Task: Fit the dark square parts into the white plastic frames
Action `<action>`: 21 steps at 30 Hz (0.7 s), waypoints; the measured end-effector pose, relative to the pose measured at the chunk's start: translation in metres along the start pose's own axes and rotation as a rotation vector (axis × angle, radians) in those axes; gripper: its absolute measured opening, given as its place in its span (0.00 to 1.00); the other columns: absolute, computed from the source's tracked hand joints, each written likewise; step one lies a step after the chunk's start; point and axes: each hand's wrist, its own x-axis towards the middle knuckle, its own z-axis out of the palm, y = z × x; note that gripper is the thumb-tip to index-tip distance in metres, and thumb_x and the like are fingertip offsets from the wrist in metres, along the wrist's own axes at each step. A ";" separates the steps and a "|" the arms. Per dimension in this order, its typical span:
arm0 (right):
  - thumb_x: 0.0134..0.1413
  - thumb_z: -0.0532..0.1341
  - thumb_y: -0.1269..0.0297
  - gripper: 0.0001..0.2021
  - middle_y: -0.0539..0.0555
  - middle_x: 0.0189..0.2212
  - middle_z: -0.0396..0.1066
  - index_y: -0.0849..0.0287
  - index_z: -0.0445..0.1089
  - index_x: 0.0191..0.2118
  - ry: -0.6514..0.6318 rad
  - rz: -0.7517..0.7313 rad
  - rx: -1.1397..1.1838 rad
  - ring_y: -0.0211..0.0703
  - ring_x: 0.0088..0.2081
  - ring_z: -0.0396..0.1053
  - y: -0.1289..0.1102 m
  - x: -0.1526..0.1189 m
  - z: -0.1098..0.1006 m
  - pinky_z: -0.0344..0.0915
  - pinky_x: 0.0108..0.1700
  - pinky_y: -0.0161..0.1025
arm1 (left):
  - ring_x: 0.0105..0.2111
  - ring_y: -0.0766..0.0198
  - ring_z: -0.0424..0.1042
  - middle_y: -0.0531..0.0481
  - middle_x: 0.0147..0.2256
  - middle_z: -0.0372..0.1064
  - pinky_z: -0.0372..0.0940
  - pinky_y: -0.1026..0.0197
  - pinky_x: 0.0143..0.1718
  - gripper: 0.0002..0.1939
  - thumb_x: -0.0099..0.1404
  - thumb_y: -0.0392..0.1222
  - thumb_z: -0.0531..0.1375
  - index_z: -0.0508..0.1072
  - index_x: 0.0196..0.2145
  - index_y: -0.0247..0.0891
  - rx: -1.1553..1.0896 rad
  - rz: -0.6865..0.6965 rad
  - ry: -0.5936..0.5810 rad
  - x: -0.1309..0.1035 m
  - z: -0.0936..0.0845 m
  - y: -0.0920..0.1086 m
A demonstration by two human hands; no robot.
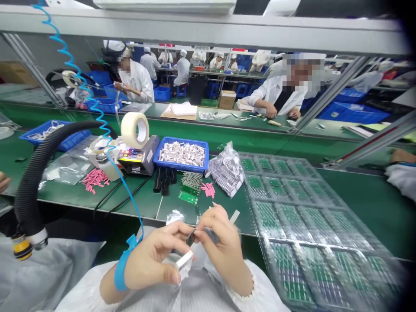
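Observation:
My left hand (151, 255), with a blue wrist strap (125, 264) on its wrist, is closed around a small white plastic housing (184, 261). My right hand (222, 247) pinches a small dark piece (191, 237) between thumb and forefinger, close against my left fingertips. What exactly this dark piece is, I cannot make out. Both hands are above my lap at the bench edge. Beyond them lie green circuit boards (189, 196), a pile of pink strips (208, 190) and a clear bag of striped parts (228, 169).
A blue bin (206, 161) full of white housings stands behind, beside a boxy device (136, 162) carrying a tape roll (130, 130). Clear trays of circuit boards (292, 225) cover the right side. A black hose (29, 195) and coiled blue cord (97, 110) hang at left. Co-workers sit opposite.

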 end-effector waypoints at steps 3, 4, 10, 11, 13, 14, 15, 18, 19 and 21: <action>0.57 0.56 0.69 0.07 0.48 0.26 0.64 0.56 0.63 0.28 -0.021 0.045 0.025 0.40 0.32 0.64 0.010 0.001 -0.008 0.56 0.46 0.47 | 0.44 0.53 0.62 0.43 0.44 0.61 0.54 0.47 0.51 0.17 0.50 0.51 0.66 0.78 0.37 0.42 0.006 -0.037 -0.018 0.014 0.000 -0.004; 0.57 0.56 0.69 0.07 0.48 0.26 0.64 0.57 0.63 0.27 -0.030 0.057 0.028 0.40 0.32 0.64 0.013 0.001 -0.011 0.56 0.45 0.46 | 0.44 0.53 0.62 0.43 0.43 0.61 0.55 0.48 0.51 0.17 0.50 0.51 0.66 0.78 0.37 0.42 -0.001 -0.042 -0.029 0.019 0.000 -0.005; 0.56 0.56 0.71 0.08 0.48 0.26 0.64 0.57 0.63 0.27 -0.038 0.146 -0.017 0.40 0.33 0.63 0.022 0.002 -0.008 0.55 0.44 0.45 | 0.43 0.54 0.63 0.44 0.42 0.60 0.57 0.52 0.45 0.17 0.50 0.53 0.65 0.78 0.36 0.43 -0.088 -0.112 -0.051 0.030 -0.009 -0.018; 0.56 0.55 0.71 0.08 0.48 0.26 0.64 0.57 0.62 0.26 -0.038 0.163 -0.018 0.39 0.32 0.63 0.024 0.003 -0.004 0.56 0.43 0.44 | 0.43 0.54 0.63 0.44 0.42 0.60 0.57 0.53 0.45 0.17 0.49 0.53 0.65 0.78 0.35 0.43 -0.099 -0.131 -0.045 0.030 -0.014 -0.020; 0.57 0.55 0.71 0.08 0.48 0.26 0.63 0.58 0.62 0.26 -0.045 0.178 -0.017 0.39 0.32 0.62 0.028 0.006 0.008 0.56 0.41 0.43 | 0.43 0.55 0.62 0.45 0.41 0.59 0.57 0.53 0.45 0.18 0.49 0.54 0.65 0.79 0.35 0.42 -0.118 -0.151 -0.044 0.029 -0.025 -0.023; 0.57 0.54 0.71 0.08 0.48 0.26 0.63 0.58 0.62 0.27 -0.052 0.175 -0.018 0.39 0.32 0.62 0.030 0.008 0.015 0.56 0.40 0.43 | 0.43 0.54 0.62 0.45 0.41 0.59 0.57 0.53 0.45 0.18 0.49 0.54 0.66 0.79 0.35 0.42 -0.127 -0.149 -0.044 0.028 -0.032 -0.023; 0.57 0.54 0.71 0.08 0.49 0.26 0.63 0.58 0.62 0.27 -0.063 0.168 -0.018 0.40 0.32 0.62 0.031 0.011 0.021 0.56 0.40 0.43 | 0.43 0.54 0.62 0.45 0.40 0.59 0.56 0.52 0.45 0.18 0.49 0.54 0.66 0.79 0.35 0.42 -0.136 -0.144 -0.044 0.027 -0.039 -0.023; 0.57 0.54 0.72 0.08 0.49 0.26 0.64 0.58 0.62 0.28 -0.094 0.134 -0.018 0.40 0.32 0.62 0.034 0.022 0.041 0.56 0.40 0.44 | 0.42 0.55 0.62 0.45 0.40 0.59 0.56 0.52 0.47 0.17 0.49 0.52 0.66 0.79 0.35 0.41 -0.144 -0.140 -0.023 0.020 -0.058 -0.021; 0.57 0.54 0.71 0.08 0.49 0.26 0.64 0.57 0.63 0.27 -0.098 0.123 -0.017 0.40 0.32 0.63 0.035 0.026 0.047 0.56 0.41 0.44 | 0.42 0.55 0.63 0.45 0.40 0.60 0.56 0.52 0.47 0.17 0.49 0.52 0.66 0.79 0.35 0.42 -0.145 -0.140 -0.011 0.017 -0.064 -0.021; 0.57 0.55 0.71 0.07 0.48 0.25 0.65 0.57 0.63 0.27 -0.102 0.103 -0.003 0.40 0.32 0.63 0.036 0.035 0.058 0.56 0.41 0.45 | 0.43 0.54 0.63 0.45 0.40 0.60 0.56 0.51 0.48 0.17 0.48 0.51 0.67 0.79 0.36 0.42 -0.159 -0.125 0.024 0.011 -0.074 -0.020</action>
